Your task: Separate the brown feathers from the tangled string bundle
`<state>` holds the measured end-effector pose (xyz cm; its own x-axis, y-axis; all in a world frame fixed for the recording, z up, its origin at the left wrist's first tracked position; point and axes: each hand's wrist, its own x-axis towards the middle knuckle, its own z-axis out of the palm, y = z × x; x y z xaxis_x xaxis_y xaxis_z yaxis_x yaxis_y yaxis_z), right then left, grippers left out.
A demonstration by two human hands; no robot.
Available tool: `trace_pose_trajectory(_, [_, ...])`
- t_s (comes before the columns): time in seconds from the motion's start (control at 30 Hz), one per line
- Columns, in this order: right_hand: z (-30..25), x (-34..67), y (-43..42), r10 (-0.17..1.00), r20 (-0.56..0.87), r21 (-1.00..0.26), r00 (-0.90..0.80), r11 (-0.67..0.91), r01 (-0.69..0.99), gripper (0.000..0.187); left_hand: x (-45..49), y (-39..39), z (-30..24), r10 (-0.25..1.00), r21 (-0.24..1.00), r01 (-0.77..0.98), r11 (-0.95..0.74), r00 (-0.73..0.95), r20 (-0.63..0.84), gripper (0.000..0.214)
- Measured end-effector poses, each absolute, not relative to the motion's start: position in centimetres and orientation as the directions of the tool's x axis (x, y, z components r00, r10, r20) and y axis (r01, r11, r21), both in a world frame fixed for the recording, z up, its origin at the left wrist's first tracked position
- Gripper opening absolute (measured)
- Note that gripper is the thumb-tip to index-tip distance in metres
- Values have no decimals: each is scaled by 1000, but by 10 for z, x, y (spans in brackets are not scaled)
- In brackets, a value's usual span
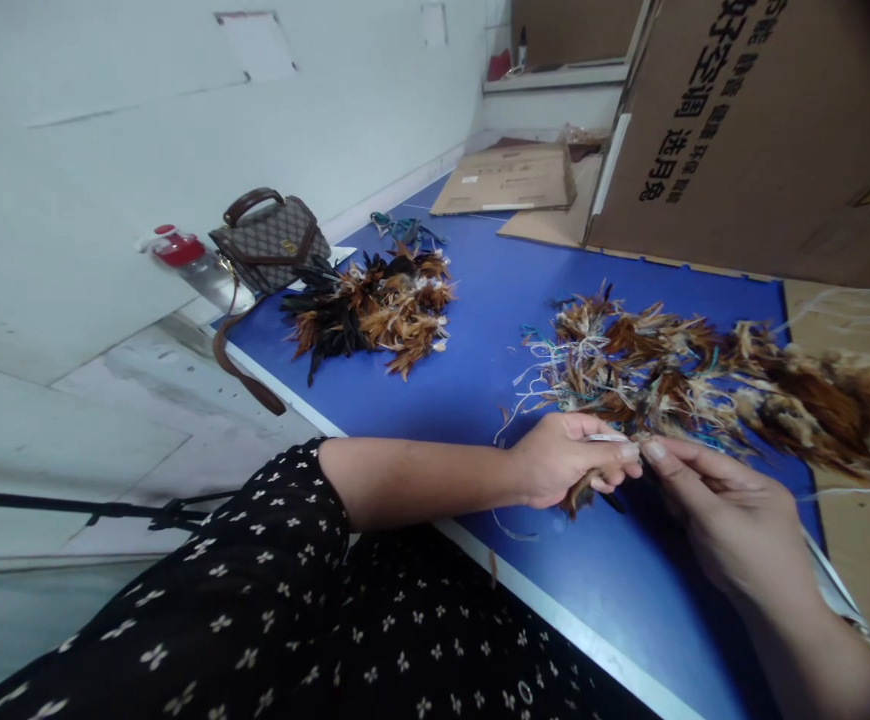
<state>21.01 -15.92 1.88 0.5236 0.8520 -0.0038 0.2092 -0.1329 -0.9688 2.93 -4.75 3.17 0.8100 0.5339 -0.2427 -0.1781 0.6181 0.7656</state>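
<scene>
The left hand (574,462) holds a tuft (577,497), apparently slanting up toward the right hand (739,510), whose fingertips sit narrow beside the left thumb; their grip I cannot tell.

Feather tuft (577,494): small, brown with a dark tip; gripped, mostly hidden by fingers, loose end pointing down and toward the front edge of the blue tabletop (480,340). Thin white strip (606,437) at its upper side; whether tied on, cannot tell.

Feather rows (652,385): just behind the tuft, lying flat, ragged. Rust, tan, cream; pale and teal string ends fraying out at left. Run lengthwise toward and past tabletop's right edge. Join to tuft, if any, hidden.
</scene>
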Motion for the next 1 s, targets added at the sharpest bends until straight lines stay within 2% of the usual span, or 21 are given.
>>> trace_pose_trajectory(0.13, [29,208,-160,875,112,-927,471,-78,366,55,34,-44,37,608,818,-203,539,766,-210,55])
trace_pose_trajectory(0.23, [35,211,-164,889,311,-752,337,13,659,47,38,-36,42,662,903,-167,396,733,-155,46])
trace_pose_trajectory(0.3, [40,216,-167,887,423,-565,186,97,820,41,40,-28,44,687,973,-101,209,723,-73,33])
trace_pose_trajectory(0.37, [47,223,-169,878,472,-441,75,162,883,35,42,-20,45,681,999,-31,-44,730,53,18])
trace_pose_trajectory(0.4, [51,227,-170,878,477,-421,52,176,890,33,44,-18,46,648,986,-3,-168,753,113,13])
trace_pose_trajectory(0.47, [59,235,-170,883,466,-456,60,182,871,34,47,-15,48,515,941,-1,-338,837,186,11])
trace_pose_trajectory(0.53, [66,242,-169,897,429,-555,103,172,814,40,50,-15,51,349,935,-59,-350,918,188,11])
trace_pose_trajectory(0.6, [69,245,-168,911,374,-662,172,132,738,46,53,-19,52,294,970,-108,-217,941,170,10])
trace_pose_trajectory(0.7, [66,244,-168,913,316,-750,257,75,657,46,58,-25,50,411,991,-124,43,906,96,30])
trace_pose_trajectory(0.77, [62,239,-168,909,334,-741,248,91,665,43,62,-27,46,522,981,-145,129,851,58,36])
trace_pose_trajectory(0.83, [59,233,-169,898,391,-684,200,138,716,38,65,-27,41,632,983,-152,100,773,55,32])
trace_pose_trajectory(0.9, [58,230,-170,881,451,-605,144,183,775,33,66,-24,37,687,994,-101,-37,720,99,21])
trace_pose_trajectory(0.93, [58,230,-170,874,471,-571,119,199,797,30,65,-21,37,675,989,-65,-131,725,138,16])
trace_pose_trajectory(1.0, [61,232,-170,867,488,-543,97,215,812,28,63,-17,38,551,953,-38,-300,809,206,15])
